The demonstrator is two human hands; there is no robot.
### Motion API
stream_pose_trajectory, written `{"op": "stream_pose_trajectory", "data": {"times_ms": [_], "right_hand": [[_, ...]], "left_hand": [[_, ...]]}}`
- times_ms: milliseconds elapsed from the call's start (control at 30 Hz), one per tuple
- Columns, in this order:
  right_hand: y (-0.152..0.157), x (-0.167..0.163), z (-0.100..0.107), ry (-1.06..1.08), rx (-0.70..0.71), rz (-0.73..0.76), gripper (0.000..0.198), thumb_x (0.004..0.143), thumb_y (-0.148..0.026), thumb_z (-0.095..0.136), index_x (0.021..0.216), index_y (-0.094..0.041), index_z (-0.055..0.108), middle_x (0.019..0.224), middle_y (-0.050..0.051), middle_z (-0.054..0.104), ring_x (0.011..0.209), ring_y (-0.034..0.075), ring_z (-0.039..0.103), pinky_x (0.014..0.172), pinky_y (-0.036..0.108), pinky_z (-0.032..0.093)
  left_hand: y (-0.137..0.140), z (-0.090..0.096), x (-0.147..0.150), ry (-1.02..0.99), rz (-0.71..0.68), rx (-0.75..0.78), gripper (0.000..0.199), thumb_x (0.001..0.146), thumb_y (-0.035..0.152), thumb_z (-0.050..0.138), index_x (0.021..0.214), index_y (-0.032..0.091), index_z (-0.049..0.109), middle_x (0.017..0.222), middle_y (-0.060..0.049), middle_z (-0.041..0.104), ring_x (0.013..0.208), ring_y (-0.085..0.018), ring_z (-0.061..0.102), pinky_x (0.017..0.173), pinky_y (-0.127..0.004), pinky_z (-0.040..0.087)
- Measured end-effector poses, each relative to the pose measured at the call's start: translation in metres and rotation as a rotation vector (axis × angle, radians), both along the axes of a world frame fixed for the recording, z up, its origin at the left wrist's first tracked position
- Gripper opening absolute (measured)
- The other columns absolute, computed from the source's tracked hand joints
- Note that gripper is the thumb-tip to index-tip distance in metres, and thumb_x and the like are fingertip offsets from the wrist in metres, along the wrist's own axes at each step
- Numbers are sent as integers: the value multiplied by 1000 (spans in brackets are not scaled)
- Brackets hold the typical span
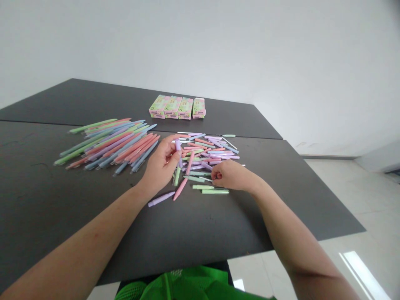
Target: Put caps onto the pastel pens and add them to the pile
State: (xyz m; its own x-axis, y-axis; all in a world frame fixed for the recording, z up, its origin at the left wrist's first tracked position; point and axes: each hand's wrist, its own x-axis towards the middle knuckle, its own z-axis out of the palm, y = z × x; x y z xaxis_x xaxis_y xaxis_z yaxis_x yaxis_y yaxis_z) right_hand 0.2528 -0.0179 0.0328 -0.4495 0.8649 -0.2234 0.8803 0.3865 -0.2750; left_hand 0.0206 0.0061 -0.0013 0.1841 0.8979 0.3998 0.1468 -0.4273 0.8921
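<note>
- Left hand [163, 161] is gripping a purple tube [178, 146], nearly upright, over the loose pen parts [223, 157].
- Right hand [230, 174], apart from the left, is reaching to a white stick [205, 179]; I cannot tell whether it is pinching.
- Pens [109, 146] are lying heaped leftward.
- Four boxes [173, 108] are standing behind, on the dark table [193, 229].

At a dark table [187, 233], the left hand [161, 162] holds a purple pen part [178, 146] nearly upright while the right hand [233, 174] bends by a thin white rod [206, 179] among scattered pastel pen parts [223, 157], with heaped pens [115, 143] to the left and four boxes [173, 106] behind.
</note>
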Motion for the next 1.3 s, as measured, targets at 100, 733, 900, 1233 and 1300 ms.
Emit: {"op": "stream_pose_trajectory", "data": {"times_ms": [100, 733, 900, 1233, 1300], "right_hand": [[2, -2, -5, -67, 21, 13, 14, 74, -24, 61, 76, -19, 73, 73, 3, 69, 61, 13, 53, 54, 25, 30], [7, 1, -5, 1080, -179, -164, 5, 74, -20, 57, 73, -18, 53, 53, -6, 47, 47, 7, 38, 46, 20, 26], [4, -9, -4, 1431, -141, -253, 22, 89, -38, 53, 78, -18, 56, 56, -4, 53, 39, 5, 25, 39, 20, 16], [4, -12, -3, 1513, -136, -245, 23, 88, -42, 59, 86, -20, 58, 69, -2, 58, 44, 5, 29, 39, 20, 19], [4, -12, -3, 1508, -144, -237, 24, 88, -42, 60, 86, -19, 58, 69, -2, 59, 43, 4, 27, 39, 20, 17]], "left_hand": [[1, -2, 0, -6, -11, 12, 38, 90, 23, 52, 127, 22, 47, 99, -5, 65, 87, -17, 64, 79, -34, 53], [-10, 0, 2, 157, -230, -2, 39, 93, 27, 51, 132, 23, 52, 123, -8, 63, 108, -21, 61, 96, -36, 47], [-15, 9, 5, 247, -246, 28, 39, 93, 26, 50, 131, 23, 56, 135, -7, 58, 120, -22, 56, 101, -34, 44], [-15, 4, 4, 330, -232, 90, 42, 92, 26, 50, 134, 26, 55, 131, -6, 62, 116, -23, 58, 96, -35, 48], [-15, 4, 5, 330, -228, 87, 43, 92, 26, 51, 135, 27, 55, 133, -6, 61, 118, -23, 57, 93, -34, 50]]}}
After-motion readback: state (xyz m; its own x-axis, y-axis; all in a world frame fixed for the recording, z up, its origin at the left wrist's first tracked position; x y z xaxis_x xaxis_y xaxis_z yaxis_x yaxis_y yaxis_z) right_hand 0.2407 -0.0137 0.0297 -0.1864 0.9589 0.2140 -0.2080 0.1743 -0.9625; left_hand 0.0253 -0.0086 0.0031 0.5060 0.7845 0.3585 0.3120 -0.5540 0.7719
